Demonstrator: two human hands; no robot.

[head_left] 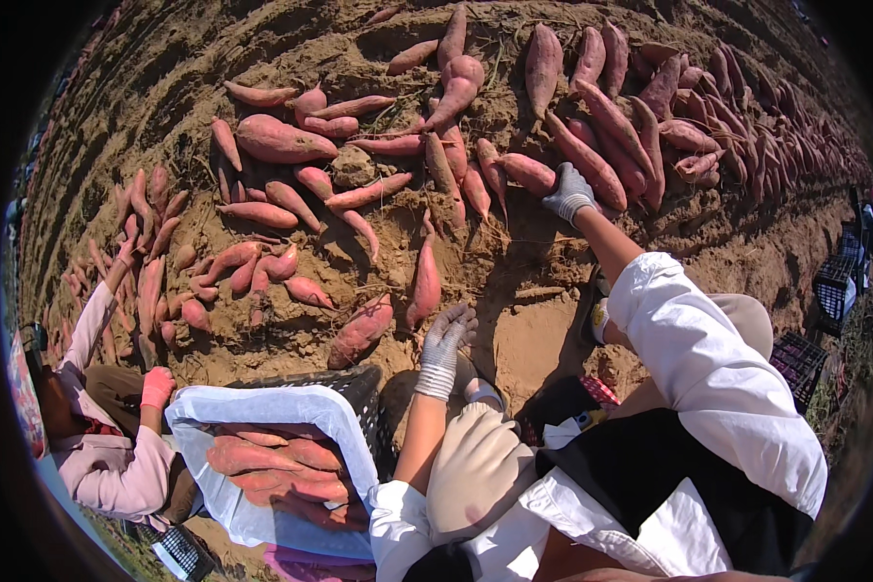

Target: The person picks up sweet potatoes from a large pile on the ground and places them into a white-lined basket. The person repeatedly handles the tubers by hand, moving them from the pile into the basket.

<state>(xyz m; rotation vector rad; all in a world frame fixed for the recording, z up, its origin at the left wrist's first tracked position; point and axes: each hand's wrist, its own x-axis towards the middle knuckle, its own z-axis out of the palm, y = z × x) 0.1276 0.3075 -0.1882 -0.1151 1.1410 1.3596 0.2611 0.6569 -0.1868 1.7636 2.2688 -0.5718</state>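
My right hand (569,195), in a grey knitted glove, reaches out to the far row and closes round the right end of a reddish sweet potato (528,173). The fingertips are partly hidden. My left hand (446,341), gloved the same way, hovers near my knee with its fingers loosely apart and nothing in it. Close to it, a slim sweet potato (425,281) lies pointing away from me. A thick, soil-smeared sweet potato (361,331) rests left of that. More sweet potatoes (283,140) are strewn over the dry soil beyond.
At my left stands a black crate (367,405) with a pale blue liner (344,396), partly filled with sweet potatoes (279,464). Another person in a pink sleeve (116,470) works on the far left. A long heap of sweet potatoes (747,126) runs right. Black crates (834,288) stand at the right edge.
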